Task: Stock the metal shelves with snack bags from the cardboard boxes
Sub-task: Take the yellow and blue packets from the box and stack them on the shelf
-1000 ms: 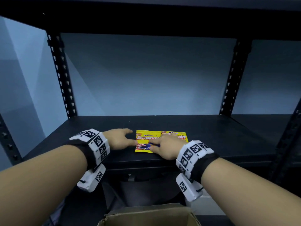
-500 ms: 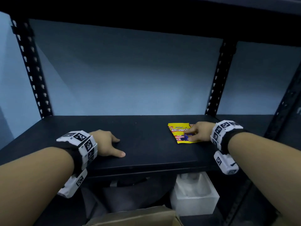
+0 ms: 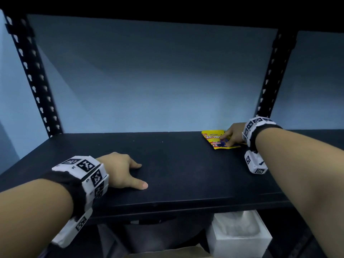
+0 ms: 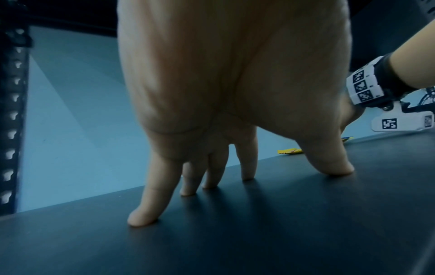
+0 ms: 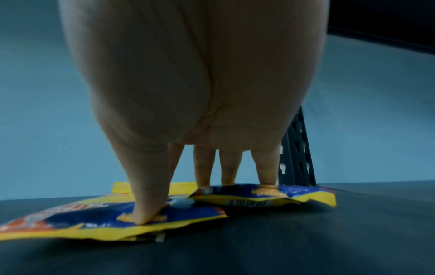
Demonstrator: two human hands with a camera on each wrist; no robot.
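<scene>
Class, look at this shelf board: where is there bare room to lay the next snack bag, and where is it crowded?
Free: the dark shelf board between the left hand and the yellow snack bags, and behind the left hand to the back wall. Crowded: the right rear corner by the upright post, where the right hand presses the bags flat.

Pale blue wall [image 3: 149,81] ahead of me, white foam box [image 3: 240,237] below by my right, marker bands [image 3: 87,175] on my wrists
</scene>
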